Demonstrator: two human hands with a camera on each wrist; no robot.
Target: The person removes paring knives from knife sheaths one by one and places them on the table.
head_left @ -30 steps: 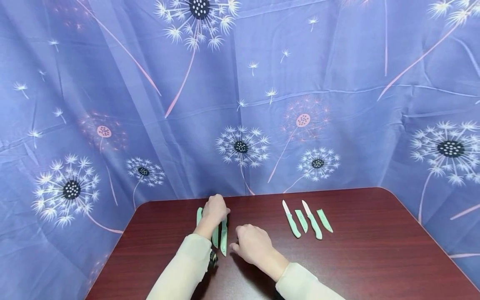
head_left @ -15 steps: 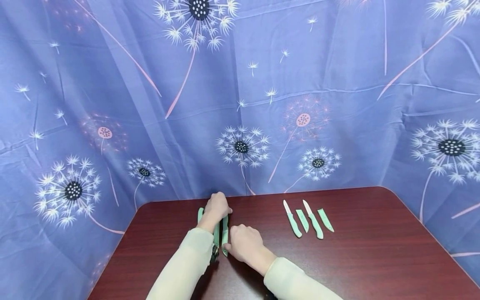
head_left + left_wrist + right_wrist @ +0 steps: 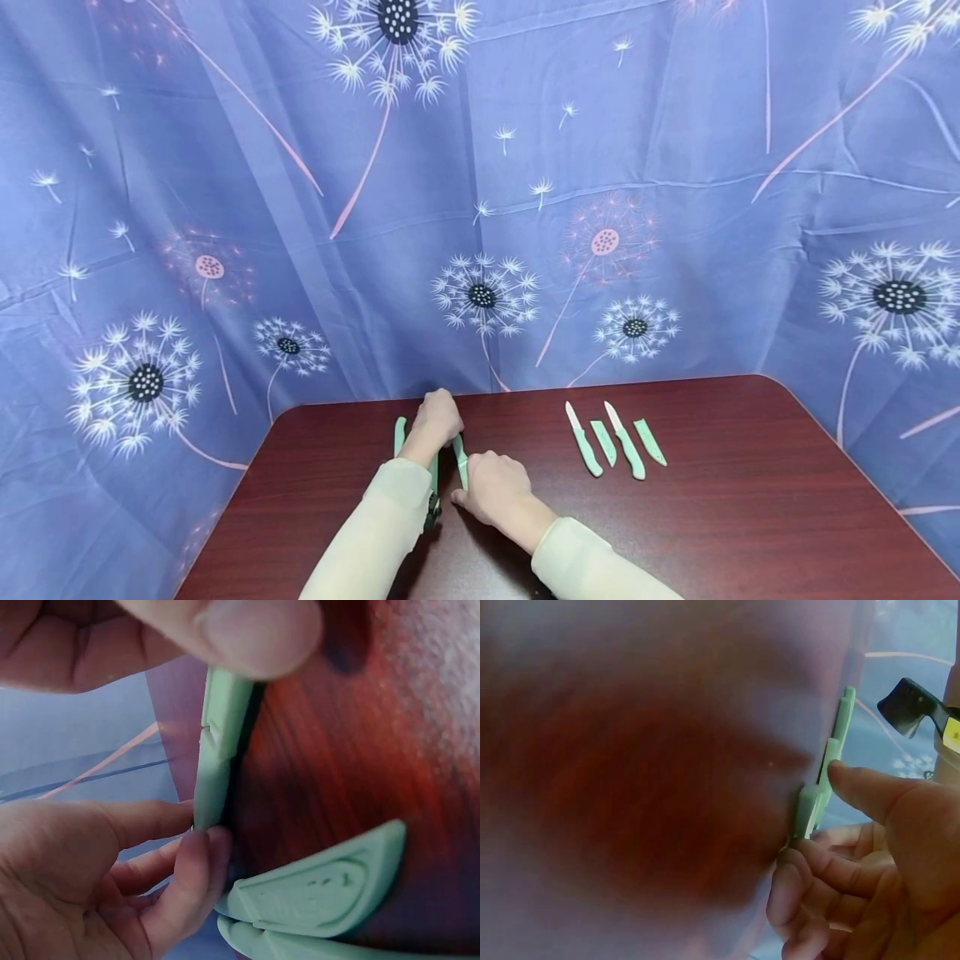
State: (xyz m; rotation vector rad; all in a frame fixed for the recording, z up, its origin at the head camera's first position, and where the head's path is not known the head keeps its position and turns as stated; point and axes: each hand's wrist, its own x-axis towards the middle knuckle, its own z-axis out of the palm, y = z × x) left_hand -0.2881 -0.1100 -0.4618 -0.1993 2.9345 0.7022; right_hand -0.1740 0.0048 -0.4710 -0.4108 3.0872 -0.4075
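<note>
A sheathed mint-green paring knife (image 3: 461, 462) lies slanted between both hands near the table's middle left. My left hand (image 3: 438, 418) pinches the handle (image 3: 212, 784) between thumb and fingers. At the near end, my right hand (image 3: 495, 485) grips the knife's sheath (image 3: 227, 709), its thumb plain at the top of the left wrist view. Two more sheathed knives lie beside it: one sheath (image 3: 322, 889) shows fully in the left wrist view, while another green handle (image 3: 400, 435) shows left of my left hand. My left arm hides part of them in the head view.
To the right lie two bare knives (image 3: 587, 452) with white blades and green handles, alternating with two green sheaths (image 3: 649, 442). A blue dandelion-print curtain (image 3: 525, 217) hangs behind the dark red table (image 3: 735, 483). A black device (image 3: 432, 510) sits at my left wrist.
My right hand has moved left onto the sheath of the knife. The knife's near end has swung right, away from the others. My left hand stays nearly in place.
</note>
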